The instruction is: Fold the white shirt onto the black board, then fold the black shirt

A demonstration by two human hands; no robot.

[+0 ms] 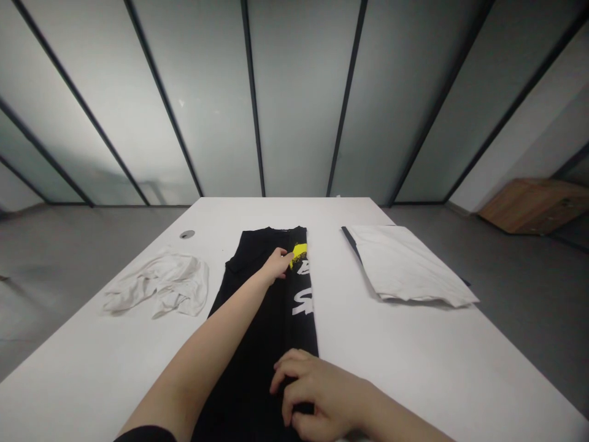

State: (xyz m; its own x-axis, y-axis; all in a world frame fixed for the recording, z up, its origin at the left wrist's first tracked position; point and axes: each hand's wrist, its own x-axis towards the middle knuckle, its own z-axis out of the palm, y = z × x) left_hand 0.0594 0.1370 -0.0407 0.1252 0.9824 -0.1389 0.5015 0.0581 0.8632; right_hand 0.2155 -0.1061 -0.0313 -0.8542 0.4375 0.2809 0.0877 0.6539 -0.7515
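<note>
A black T-shirt (262, 319) with a yellow and white print lies lengthwise down the middle of the white table (414, 368), folded into a narrow strip. My left hand (276, 264) reaches far out and rests flat on the upper part of the shirt, fingers stretched next to the yellow print. Near the table's front edge my right hand (313, 393) presses on the shirt's lower part, fingers curled and pinching the fabric.
A crumpled white garment (161, 285) lies at the left of the shirt. A folded white garment over a dark one (405, 264) sits at the right. A small round hole (187, 234) marks the table's far left. A wooden cabinet (534, 205) stands far right.
</note>
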